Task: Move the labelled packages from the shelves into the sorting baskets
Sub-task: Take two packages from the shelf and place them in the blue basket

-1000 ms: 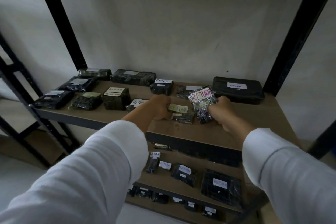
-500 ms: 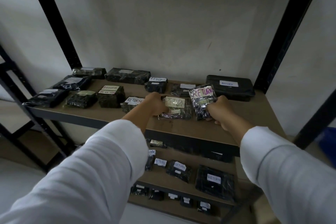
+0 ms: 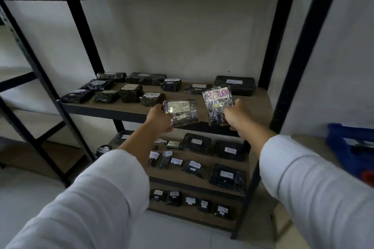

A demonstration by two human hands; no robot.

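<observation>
Head view: two crinkled, shiny foil packages held up in front of the middle shelf (image 3: 125, 108) of a black metal rack with brown board decks. Left hand (image 3: 159, 116) curled round the lower left corner of a flat silvery package (image 3: 182, 112) with a pale "RETURN" label; right hand (image 3: 235, 114) pinching the bottom of a taller silvery package (image 3: 217, 105) lettered "RETURN" in pink and purple, standing nearly upright. Both packages now lifted clear of the shelf board, where half a second ago the left one lay flat on it; rack seen from farther back, upper shelf and lower tiers newly in view. Behind, dark plastic-wrapped blocks (image 3: 130, 93) with white labels, most lettering too blurred to read. Blue basket (image 3: 352, 145) at far right cut off by the frame edge and smeared. White sleeves (image 3: 97, 204) covering both forearms; fingertips hidden behind the foil.
</observation>
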